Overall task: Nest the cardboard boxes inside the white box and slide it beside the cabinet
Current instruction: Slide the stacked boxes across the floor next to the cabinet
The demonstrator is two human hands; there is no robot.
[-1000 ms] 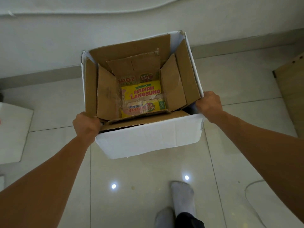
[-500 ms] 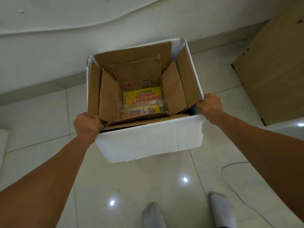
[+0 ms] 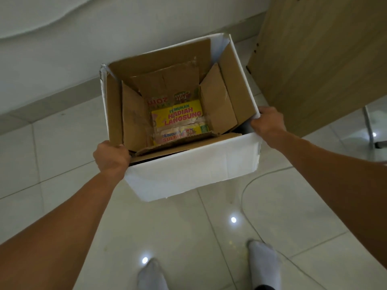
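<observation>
I hold a white box (image 3: 192,170) above the tiled floor, open side up. Brown cardboard boxes (image 3: 134,120) sit nested inside it, and a yellow printed flap (image 3: 178,117) shows at the bottom. My left hand (image 3: 111,156) grips the box's near left corner. My right hand (image 3: 267,124) grips its near right corner. The wooden cabinet (image 3: 318,59) stands just right of the box, with a narrow gap between them.
A pale wall with a grey skirting (image 3: 52,105) runs behind the box. A thin white cable (image 3: 244,197) curves over the tiles at the right. My two socked feet (image 3: 261,262) stand at the bottom. A metal leg (image 3: 368,126) shows at the far right.
The view has swung right with the box in both hands. The cabinet has come far more into view and now stands close to the box's right side.
</observation>
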